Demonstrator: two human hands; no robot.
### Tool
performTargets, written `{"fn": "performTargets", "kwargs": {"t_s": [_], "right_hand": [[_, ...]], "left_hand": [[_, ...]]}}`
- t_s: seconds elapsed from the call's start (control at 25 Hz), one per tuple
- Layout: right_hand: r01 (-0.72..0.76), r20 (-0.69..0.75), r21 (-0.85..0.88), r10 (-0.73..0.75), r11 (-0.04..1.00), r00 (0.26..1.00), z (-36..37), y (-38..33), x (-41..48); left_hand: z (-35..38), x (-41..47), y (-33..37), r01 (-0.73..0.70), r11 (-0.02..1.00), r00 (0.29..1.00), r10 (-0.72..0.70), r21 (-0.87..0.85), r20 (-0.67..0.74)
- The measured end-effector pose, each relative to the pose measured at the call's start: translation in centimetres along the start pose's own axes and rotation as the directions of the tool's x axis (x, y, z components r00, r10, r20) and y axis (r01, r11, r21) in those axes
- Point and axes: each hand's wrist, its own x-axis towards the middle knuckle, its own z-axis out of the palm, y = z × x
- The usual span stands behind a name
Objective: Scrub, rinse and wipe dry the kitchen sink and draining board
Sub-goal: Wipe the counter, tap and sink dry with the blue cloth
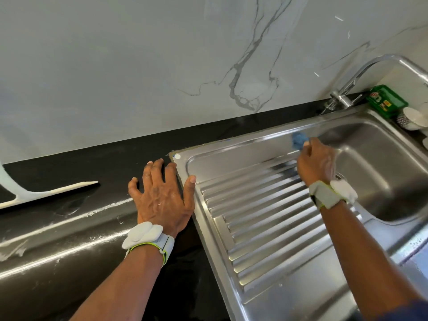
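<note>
A stainless steel sink bowl point(379, 172) lies at the right, with its ribbed draining board point(261, 223) to its left. My right hand point(316, 161) grips a small blue scrubber point(298, 140) and presses it on the flat steel strip behind the ribs, near the bowl's back left corner. My left hand point(162, 193) rests flat with spread fingers on the black countertop point(69, 218), its thumb touching the draining board's left rim. The scrubber is blurred. Both wrists wear white bands.
A chrome tap point(361, 77) rises behind the bowl. A green box point(386, 100) and a white cup point(414, 118) stand at the far right corner. A white object point(46, 193) lies on the counter at left. A marble wall backs the counter.
</note>
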Motion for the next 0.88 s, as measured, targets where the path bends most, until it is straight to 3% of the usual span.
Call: {"fn": "performTargets", "kwargs": {"t_s": [0.08,0.16,0.2,0.24,0.28,0.32,0.36,0.4,0.44,0.48,0.56,0.6,0.68,0.88], "right_hand": [[-0.072,0.125,0.313,0.034,0.947,0.992,-1.5,-2.4,-3.1],[-0.381,0.484,0.594,0.064,0.708,0.873,-1.6,-4.3,-5.1],[-0.522,0.615,0.627,0.044,0.578,0.788,-1.1,-4.9,-5.6],[-0.575,0.67,0.616,0.026,0.539,0.742,-0.4,-5.4,-6.2],[-0.535,0.652,0.595,0.029,0.6,0.758,0.3,-5.5,-6.6],[-0.367,0.536,0.529,0.033,0.765,0.843,0.8,-5.6,-7.3],[-0.144,0.324,0.404,0.006,0.903,0.946,1.1,-5.3,-8.1],[0.071,0.161,0.34,-0.132,0.938,0.978,1.1,-5.3,-9.4],[0.245,0.144,0.328,-0.304,0.913,0.942,1.2,-5.5,-11.0],[0.365,0.249,0.301,-0.442,0.881,0.862,1.7,-5.8,-12.4],[0.612,0.482,0.117,-0.583,0.782,0.654,3.9,-6.3,-14.7],[0.716,0.518,0.01,-0.616,0.698,0.593,5.2,-6.2,-15.3],[0.803,0.54,-0.052,-0.66,0.594,0.523,6.5,-7.1,-14.7],[0.903,0.552,0.129,-0.786,0.409,0.278,7.6,-8.4,-10.9]], "left_hand": [[0.0,0.1,0.1,0.005,1.0,1.0,-0.005,0.0,0.004],[-0.1,0.0,0.2,0.005,1.0,1.0,-0.005,-0.008,0.003],[0.0,0.0,0.2,0.008,1.0,1.0,-0.008,-0.008,0.0],[0.0,0.0,0.1,0.012,1.0,1.0,-0.012,-0.007,-0.003],[0.1,0.0,0.0,0.013,1.0,1.0,-0.013,-0.009,-0.004],[0.1,0.0,0.0,0.011,1.0,1.0,-0.011,-0.016,-0.004],[0.2,0.0,0.0,0.009,1.0,1.0,-0.009,-0.021,-0.001],[0.2,0.1,-0.1,0.008,1.0,1.0,-0.008,-0.019,-0.001],[0.3,0.1,0.0,0.011,1.0,1.0,-0.011,-0.018,-0.001],[0.3,0.1,0.0,0.016,1.0,1.0,-0.016,-0.017,-0.001],[0.3,0.1,0.0,0.018,1.0,1.0,-0.018,-0.016,0.004],[0.3,0.0,0.0,0.015,1.0,1.0,-0.015,-0.016,0.006],[0.3,0.1,0.1,0.018,1.0,1.0,-0.018,-0.018,0.005],[0.4,0.1,0.1,0.022,1.0,1.0,-0.022,-0.007,0.006]]}}
